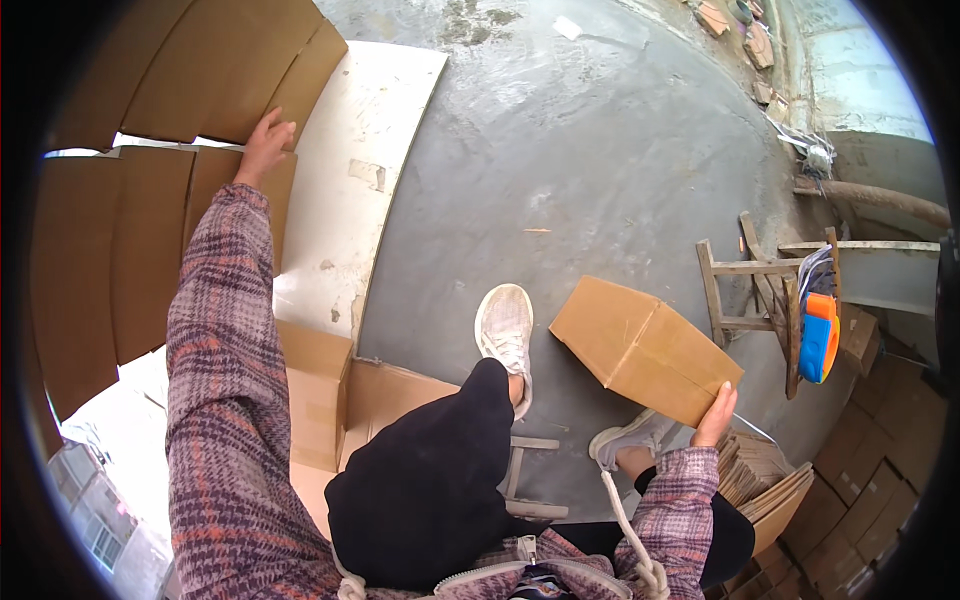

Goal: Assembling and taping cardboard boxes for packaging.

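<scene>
My right hand (716, 415) grips the near right corner of a small closed brown cardboard box (645, 345), tilted above the floor. Far to the left, my left hand (265, 148) is stretched out with its fingers apart and slightly bent. It lies against the ends of the stacked brown cardboard boxes (150, 240), near the gap between two rows; whether it presses on them I cannot tell. Under that stack is a worn white board (390, 110). Another cardboard box (312, 390) stands below my left forearm, beside my knee.
A wooden stool (765, 290) on the right carries an orange and blue tape dispenser (820, 338). An open carton (775, 505) of flat cardboard pieces stands by my right leg. More boxes (870, 490) are piled at the lower right. My shoes (505, 325) rest on grey concrete.
</scene>
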{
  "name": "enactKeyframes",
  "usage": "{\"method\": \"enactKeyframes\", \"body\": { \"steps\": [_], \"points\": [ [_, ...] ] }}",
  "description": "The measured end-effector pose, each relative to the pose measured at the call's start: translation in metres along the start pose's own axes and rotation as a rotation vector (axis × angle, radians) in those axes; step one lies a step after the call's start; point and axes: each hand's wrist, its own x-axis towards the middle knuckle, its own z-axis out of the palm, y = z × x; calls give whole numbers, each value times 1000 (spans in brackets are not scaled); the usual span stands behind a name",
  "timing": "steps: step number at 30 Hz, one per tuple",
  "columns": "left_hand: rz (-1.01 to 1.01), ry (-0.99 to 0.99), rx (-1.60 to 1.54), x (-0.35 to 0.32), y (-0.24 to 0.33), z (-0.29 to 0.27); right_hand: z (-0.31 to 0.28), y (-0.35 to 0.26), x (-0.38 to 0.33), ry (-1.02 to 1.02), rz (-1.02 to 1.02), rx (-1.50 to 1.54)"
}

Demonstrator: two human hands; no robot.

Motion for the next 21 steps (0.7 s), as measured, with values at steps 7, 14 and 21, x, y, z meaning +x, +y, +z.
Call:
{"method": "enactKeyframes", "body": {
  "steps": [7, 14, 21],
  "points": [
    [15, 21, -16, 2, -1, 6, 1, 4, -1, 1, -5, -15],
    [-93, -789, 175, -156, 71, 168, 8, -1, -7, -4, 22, -37],
    [-157, -1407, -28, -289, 97, 284, -1, -9, -14, -67, 47, 26]
  ]
}}
